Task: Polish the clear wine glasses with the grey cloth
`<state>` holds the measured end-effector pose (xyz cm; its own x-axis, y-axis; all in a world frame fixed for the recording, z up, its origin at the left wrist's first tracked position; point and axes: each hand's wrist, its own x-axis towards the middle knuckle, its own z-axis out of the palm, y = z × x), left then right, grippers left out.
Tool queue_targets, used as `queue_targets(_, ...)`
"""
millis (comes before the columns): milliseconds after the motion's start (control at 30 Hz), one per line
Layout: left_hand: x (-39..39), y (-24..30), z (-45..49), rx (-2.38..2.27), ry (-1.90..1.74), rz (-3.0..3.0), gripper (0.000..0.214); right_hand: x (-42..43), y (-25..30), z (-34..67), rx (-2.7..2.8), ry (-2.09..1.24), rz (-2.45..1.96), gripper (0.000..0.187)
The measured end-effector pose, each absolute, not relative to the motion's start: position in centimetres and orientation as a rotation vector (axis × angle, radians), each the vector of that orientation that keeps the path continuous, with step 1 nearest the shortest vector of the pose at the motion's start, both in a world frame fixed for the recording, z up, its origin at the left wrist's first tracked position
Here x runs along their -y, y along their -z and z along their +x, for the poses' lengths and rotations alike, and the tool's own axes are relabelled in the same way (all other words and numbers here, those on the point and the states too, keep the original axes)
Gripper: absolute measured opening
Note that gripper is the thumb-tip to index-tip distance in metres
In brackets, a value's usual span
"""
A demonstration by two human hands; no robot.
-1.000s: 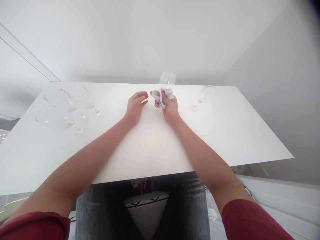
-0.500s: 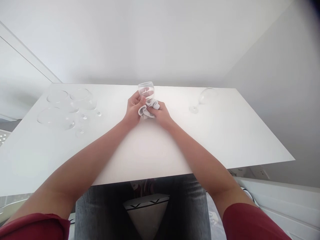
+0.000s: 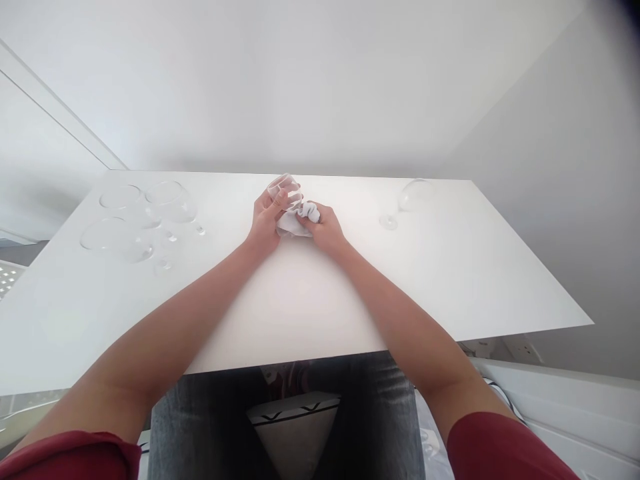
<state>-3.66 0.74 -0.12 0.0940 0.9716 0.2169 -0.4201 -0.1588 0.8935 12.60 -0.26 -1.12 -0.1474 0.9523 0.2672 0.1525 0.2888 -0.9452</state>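
My left hand is wrapped round the bowl of a clear wine glass, which tilts with its rim up and to the left. A crumpled white cloth hangs between my hands, below the bowl. Its bunched end is gripped by the closed fingers of my right hand, close against the lower part of the glass. Cloth and fingers hide the stem and foot.
Several clear wine glasses are grouped on the left of the white table. Another wine glass is on the right, near the back edge. A white wall rises behind the table.
The held glass has tipped leftward, its rim now lower and further left. My right hand has shifted slightly, and the cloth is bunched differently. The other glasses stay in place.
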Motion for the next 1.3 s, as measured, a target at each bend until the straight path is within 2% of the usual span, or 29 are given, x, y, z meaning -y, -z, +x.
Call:
queue_targets(67, -0.8, -0.1, -3.7, -0.659, -1.408, 1.088, 0.065, -0.3, 1.4, 12.7, 1.259, -1.076, -1.004, 0.037)
queue_targets(167, -1.1, 0.0, -3.8, -0.614, -1.462, 1.101, 0.07, -0.9, 1.4, 13.4, 0.895, -0.926, -1.031, 0.04)
queue_targets(233, -1.3, 0.2, -4.0, -0.596, -1.518, 1.101, 0.071, -0.8, 1.2, 13.8, 0.845, -0.886, -1.01, 0.04)
queue_targets(433, -1.1, 0.0, -3.9, -0.491, -1.451, 1.247, 0.076, 0.4, -0.4, 13.4, 0.922, -1.468, -0.796, 0.047)
queue_targets(567, -0.5, -0.6, -3.5, -0.48, -1.374, 1.282, 0.082, 0.4, -0.8, 13.9, 0.843, -1.589, -0.858, 0.042)
queue_targets(633, -0.5, -0.6, -3.3, -0.485, -1.36, 1.256, 0.077, 0.7, -0.9, 13.8, 0.893, -1.443, -0.911, 0.041)
queue_targets(733, -0.6, -0.5, -3.2, -0.562, -1.403, 1.161, 0.067, 1.7, -1.1, 13.1, 1.107, -1.033, -0.907, 0.037)
queue_targets(800, -0.8, -0.4, -3.4, -0.609, -1.425, 1.113, 0.066, 2.1, -1.2, 12.6, 1.233, -0.914, -0.905, 0.034)
queue_targets(867, -0.8, -0.4, -3.5, -0.602, -1.411, 1.11, 0.067, 1.8, -1.2, 12.5, 1.173, -1.014, -0.953, 0.033)
queue_targets(967, -0.7, -0.6, -3.5, -0.529, -1.347, 1.146, 0.069, 0.7, -0.9, 13.1, 0.907, -1.457, -0.997, 0.033)
queue_targets(1033, -0.6, -0.6, -3.4, -0.51, -1.329, 1.156, 0.071, 0.2, -0.7, 13.5, 0.836, -1.633, -0.985, 0.034)
queue_targets(1100, -0.5, -0.7, -3.3, -0.527, -1.351, 1.153, 0.071, 0.3, -0.6, 13.4, 0.911, -1.488, -0.977, 0.035)
queue_targets(1233, -0.6, -0.6, -3.5, -0.527, -1.403, 1.149, 0.061, 1.1, -0.7, 12.8, 1.226, -0.911, -0.946, 0.033)
queue_targets(1300, -0.6, -0.6, -3.6, -0.505, -1.382, 1.158, 0.058, 1.1, -0.8, 12.8, 1.226, -0.946, -0.952, 0.032)
